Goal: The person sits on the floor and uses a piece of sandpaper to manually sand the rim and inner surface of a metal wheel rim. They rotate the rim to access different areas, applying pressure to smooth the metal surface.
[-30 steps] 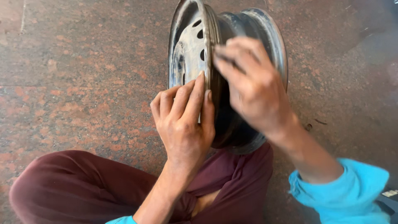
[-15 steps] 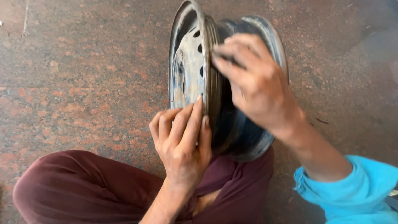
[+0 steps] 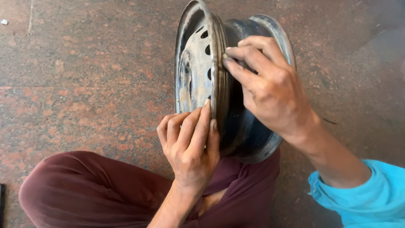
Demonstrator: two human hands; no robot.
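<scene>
A worn grey steel wheel rim [image 3: 198, 80] stands upright on its edge on the floor, propped against my crossed legs. Its holed disc face is turned to the left. My left hand [image 3: 190, 147] pinches the near flange low down, with the fingers on the face side and the thumb on the barrel side. My right hand [image 3: 270, 90] lies over the barrel from the right, fingertips curled onto the same flange higher up.
The floor [image 3: 84, 84] is reddish speckled stone with a joint line across it. My maroon trouser leg [image 3: 93, 190] lies along the bottom, and a turquoise sleeve [image 3: 367, 198] covers my right forearm. A small white speck [image 3: 4, 22] lies at the far left.
My left hand has slid a little down the flange. The rim has tipped slightly, so more of its disc face shows. My right hand has kept its grip.
</scene>
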